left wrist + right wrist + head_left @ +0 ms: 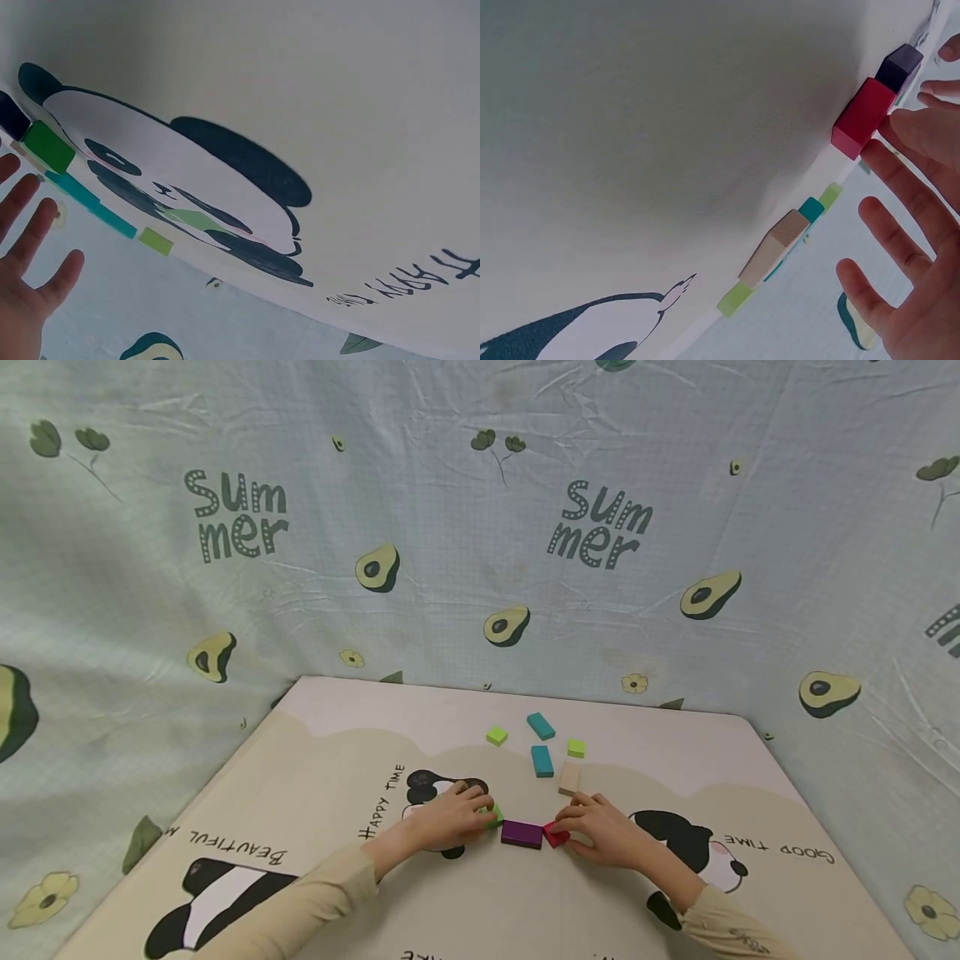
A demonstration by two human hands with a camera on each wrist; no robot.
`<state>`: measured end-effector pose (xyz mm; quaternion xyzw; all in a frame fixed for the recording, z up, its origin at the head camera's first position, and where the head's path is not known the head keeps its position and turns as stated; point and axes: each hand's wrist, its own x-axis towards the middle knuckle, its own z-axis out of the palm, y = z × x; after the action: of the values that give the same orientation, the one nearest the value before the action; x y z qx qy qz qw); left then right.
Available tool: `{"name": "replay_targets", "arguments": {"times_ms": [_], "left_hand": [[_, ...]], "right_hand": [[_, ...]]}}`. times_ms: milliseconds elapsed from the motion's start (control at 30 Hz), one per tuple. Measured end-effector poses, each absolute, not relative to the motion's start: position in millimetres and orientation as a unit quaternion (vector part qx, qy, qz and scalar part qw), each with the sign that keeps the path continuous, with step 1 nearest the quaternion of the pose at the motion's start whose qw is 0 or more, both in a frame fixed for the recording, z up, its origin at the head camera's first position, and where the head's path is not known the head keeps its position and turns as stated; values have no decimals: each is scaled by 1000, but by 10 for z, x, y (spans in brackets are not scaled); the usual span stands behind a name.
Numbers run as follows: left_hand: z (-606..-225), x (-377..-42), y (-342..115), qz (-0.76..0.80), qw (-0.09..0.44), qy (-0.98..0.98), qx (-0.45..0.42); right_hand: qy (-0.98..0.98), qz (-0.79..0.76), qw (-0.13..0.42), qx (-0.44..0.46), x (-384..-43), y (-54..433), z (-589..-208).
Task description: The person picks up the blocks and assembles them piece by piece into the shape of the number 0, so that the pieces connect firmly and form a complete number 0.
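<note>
A dark purple block lies on the table between the two hands. Beside its left end is a green block, with the fingers of the left hand right at it. Those fingers look spread and fairly straight in the left wrist view. At the purple block's right end a red block sits angled in the head view. Fingertips of the right hand touch the red block's side, while its other fingers are extended and spread apart. Part of the green block is hidden behind the left fingers.
Farther back lie two teal blocks, two lime green blocks and a plain wooden block. The table has a printed panda cover. A patterned curtain hangs behind and beside it.
</note>
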<state>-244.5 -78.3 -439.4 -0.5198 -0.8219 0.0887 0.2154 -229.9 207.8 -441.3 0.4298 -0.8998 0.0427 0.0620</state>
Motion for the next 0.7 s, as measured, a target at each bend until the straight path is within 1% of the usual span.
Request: {"name": "replay_targets", "arguments": {"times_ms": [200, 333, 467, 700], "left_hand": [[-4445, -2401, -769, 91, 232, -817, -520], [-4461, -2378, -773, 84, 200, -827, -518], [-4474, -2357, -767, 81, 166, -838, -514], [-4453, -2321, -738, 71, 150, -839, -518]], "right_hand": [[-904, 46, 58, 421, -2286, 2082, -4419], [-911, 47, 37, 409, -2274, 2076, -4412], [-913, 45, 29, 405, -2272, 2075, -4409], [-912, 46, 29, 406, -2271, 2076, -4397]]}}
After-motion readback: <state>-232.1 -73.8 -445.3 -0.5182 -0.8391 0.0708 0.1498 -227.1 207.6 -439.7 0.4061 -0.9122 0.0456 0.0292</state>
